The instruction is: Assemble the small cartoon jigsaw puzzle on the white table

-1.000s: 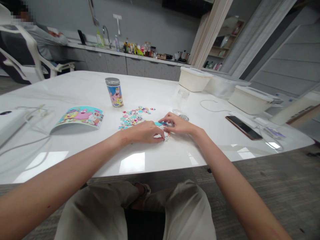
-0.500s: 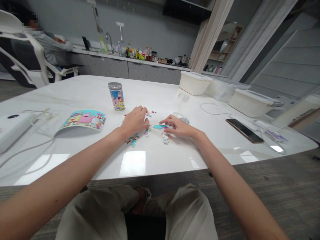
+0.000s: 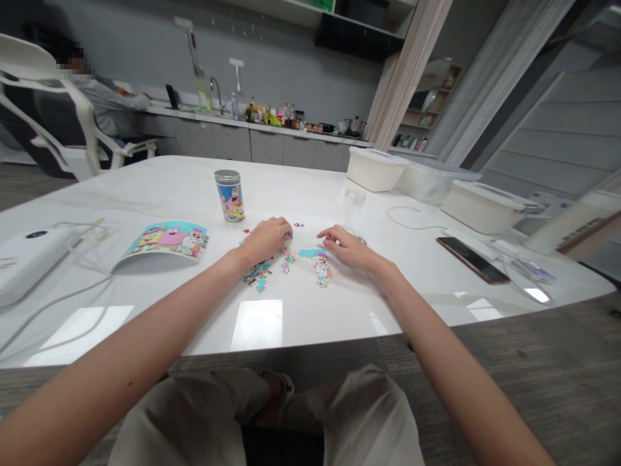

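Observation:
Small colourful jigsaw pieces [image 3: 262, 272] lie scattered on the white table [image 3: 301, 304]. My left hand [image 3: 266, 238] rests on the far part of the scatter, fingers curled over the pieces; what they pinch is hidden. My right hand [image 3: 347, 247] lies to the right, fingers bent down beside a joined blue-and-white piece cluster [image 3: 317, 262]. A cartoon-printed puzzle tin [image 3: 229, 195] with a metal lid stands upright behind the pieces. A curled cartoon reference picture [image 3: 165, 238] lies to the left.
A phone [image 3: 471, 259] lies at the right, with white lidded tubs [image 3: 376, 168] behind it. A white device [image 3: 26, 255] with cables sits at the far left. A clear jar [image 3: 353, 200] stands past my right hand. Another person sits at the back-left counter.
My left hand left the joined cluster and moved forward onto the loose pieces. My right hand drew slightly right, uncovering the cluster. The camera tilted up a little.

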`<state>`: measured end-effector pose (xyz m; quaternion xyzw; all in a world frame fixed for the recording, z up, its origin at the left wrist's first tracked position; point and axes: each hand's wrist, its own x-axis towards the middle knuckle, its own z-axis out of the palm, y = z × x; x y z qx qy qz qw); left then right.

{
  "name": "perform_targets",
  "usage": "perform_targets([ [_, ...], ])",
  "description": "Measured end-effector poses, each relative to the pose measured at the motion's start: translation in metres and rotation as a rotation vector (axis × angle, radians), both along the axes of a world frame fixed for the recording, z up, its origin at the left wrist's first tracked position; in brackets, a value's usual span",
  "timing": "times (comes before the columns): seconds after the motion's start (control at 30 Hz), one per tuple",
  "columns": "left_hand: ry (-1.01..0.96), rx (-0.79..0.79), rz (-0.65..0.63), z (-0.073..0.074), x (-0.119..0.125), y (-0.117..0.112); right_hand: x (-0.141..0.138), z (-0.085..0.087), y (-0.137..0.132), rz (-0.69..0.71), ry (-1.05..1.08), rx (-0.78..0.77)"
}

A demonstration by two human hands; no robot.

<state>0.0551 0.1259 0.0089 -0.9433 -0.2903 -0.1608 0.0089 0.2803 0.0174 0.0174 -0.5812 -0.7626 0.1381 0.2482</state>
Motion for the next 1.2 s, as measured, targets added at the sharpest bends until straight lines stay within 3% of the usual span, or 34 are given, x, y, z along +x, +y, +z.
perform_targets([
  [0.37, 0.029, 0.026, -0.049, 0.005, -0.001, -0.003, -0.002, 0.001, -0.002, -0.030, 0.039, -0.020],
  [0.5, -0.054, 0.065, -0.060, 0.007, 0.000, -0.007, -0.002, -0.002, 0.001, -0.033, 0.070, -0.016],
  [0.67, -0.297, 0.107, -0.331, 0.011, 0.003, -0.021, -0.008, 0.000, 0.005, 0.002, 0.336, -0.080],
  [0.83, -0.332, 0.004, -0.526, 0.010, 0.007, -0.035, -0.016, 0.004, 0.003, 0.104, 0.594, -0.200],
  [1.03, -0.324, -0.043, -0.533, 0.008, 0.007, -0.035, -0.016, -0.004, 0.006, 0.105, 0.764, -0.245],
  [1.2, -0.273, 0.011, -0.395, 0.013, 0.002, -0.034, -0.015, -0.004, 0.008, 0.014, 0.750, -0.230],
])
